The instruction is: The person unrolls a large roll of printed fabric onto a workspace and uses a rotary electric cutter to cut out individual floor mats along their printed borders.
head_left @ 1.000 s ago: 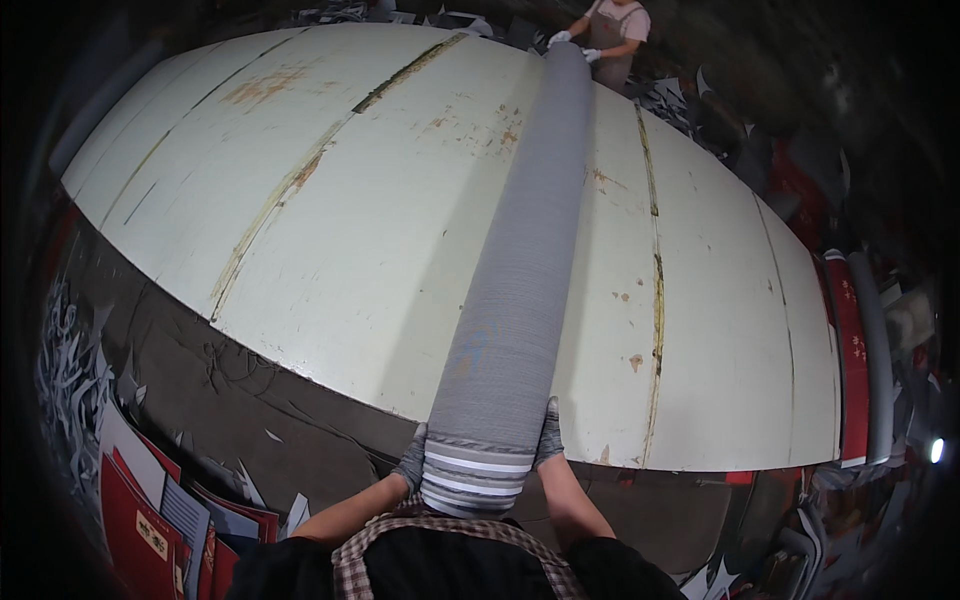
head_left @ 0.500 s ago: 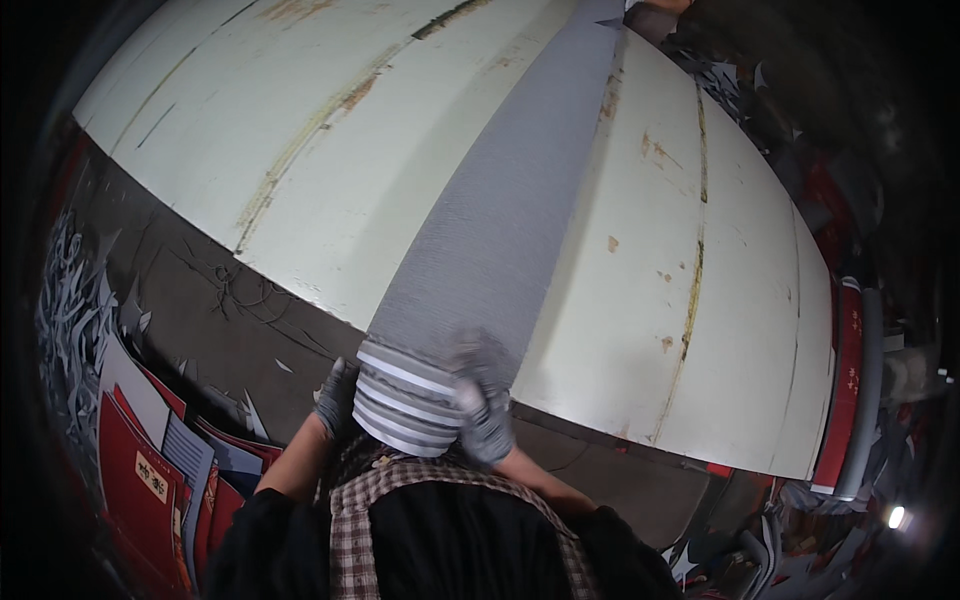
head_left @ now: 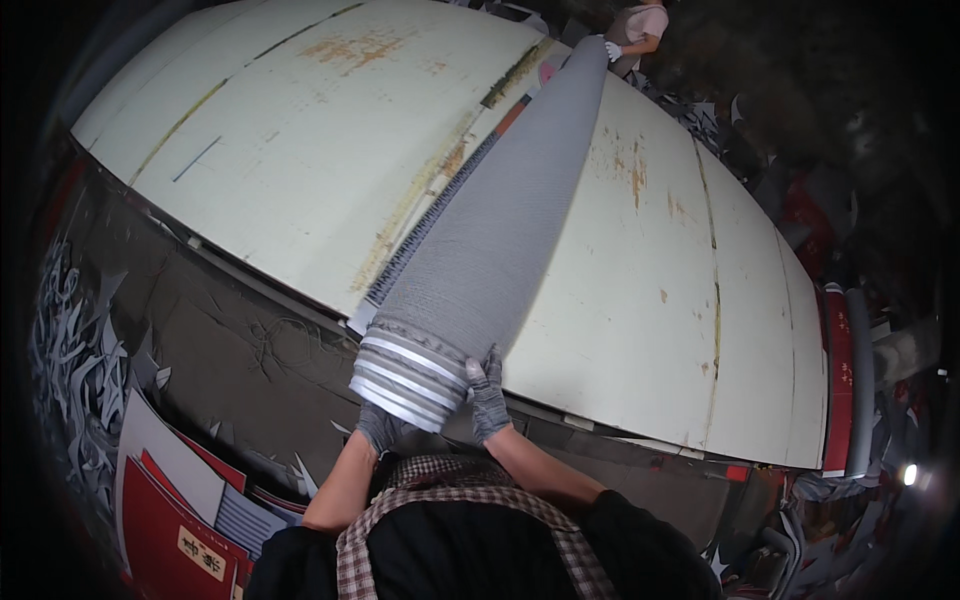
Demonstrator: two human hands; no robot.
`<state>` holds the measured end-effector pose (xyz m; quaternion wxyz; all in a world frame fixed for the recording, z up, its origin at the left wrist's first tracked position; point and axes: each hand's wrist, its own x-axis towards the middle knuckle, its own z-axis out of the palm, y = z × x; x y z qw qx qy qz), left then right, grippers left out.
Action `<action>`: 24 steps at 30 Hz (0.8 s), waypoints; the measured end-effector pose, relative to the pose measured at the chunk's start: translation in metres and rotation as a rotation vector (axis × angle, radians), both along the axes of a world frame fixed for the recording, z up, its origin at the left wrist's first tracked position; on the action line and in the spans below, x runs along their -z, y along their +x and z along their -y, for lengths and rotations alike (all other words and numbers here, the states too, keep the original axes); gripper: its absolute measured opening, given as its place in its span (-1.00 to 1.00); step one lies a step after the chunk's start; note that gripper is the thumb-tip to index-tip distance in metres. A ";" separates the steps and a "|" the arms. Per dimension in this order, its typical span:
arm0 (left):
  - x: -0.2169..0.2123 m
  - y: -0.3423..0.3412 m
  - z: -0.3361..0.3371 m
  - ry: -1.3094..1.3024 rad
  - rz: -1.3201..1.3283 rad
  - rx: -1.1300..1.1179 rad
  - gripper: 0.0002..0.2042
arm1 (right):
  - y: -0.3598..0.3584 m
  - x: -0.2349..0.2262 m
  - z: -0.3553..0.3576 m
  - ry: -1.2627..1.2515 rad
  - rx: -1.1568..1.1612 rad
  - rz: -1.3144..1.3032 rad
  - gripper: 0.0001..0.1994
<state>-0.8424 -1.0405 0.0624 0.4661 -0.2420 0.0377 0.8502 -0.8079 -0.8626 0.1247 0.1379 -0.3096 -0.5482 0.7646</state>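
Note:
A thick grey carpet roll (head_left: 490,220) lies lengthwise across the pale table (head_left: 620,330), its layered, white-edged near end jutting past the table's front edge. My gloved left hand (head_left: 380,427) is tucked beneath that end, with its fingertips hidden by the roll. Against the right side of the same end rests my gloved right hand (head_left: 488,397), thumb and fingers bent round the layers. A co-worker's white-gloved hand (head_left: 613,50) touches the far end. Along the roll's left side shows a dark ribbed strip (head_left: 430,225).
Red and grey printed sheets (head_left: 165,490) are stacked at lower left beside a heap of grey offcut strips (head_left: 85,370). Red and grey rolls (head_left: 840,380) stand at the table's right end. Thin cords (head_left: 270,345) lie on the floor before the table.
The roll has shifted left over the table, exposing the ribbed strip. My left hand has gone from beside its end to underneath; my right hand has come down its side. The co-worker shows more.

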 end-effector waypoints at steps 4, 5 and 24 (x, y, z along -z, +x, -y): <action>0.005 -0.019 0.087 -0.290 0.023 -0.042 -0.36 | -0.036 0.018 0.010 0.728 -0.256 -0.158 -0.53; 0.000 -0.019 0.106 -0.290 0.023 -0.134 -0.36 | -0.035 0.042 0.001 0.795 -0.097 -0.247 -0.61; 0.002 -0.065 0.398 -0.974 -0.020 -0.647 -0.37 | -0.344 -0.003 0.133 1.532 -0.197 -0.131 -0.44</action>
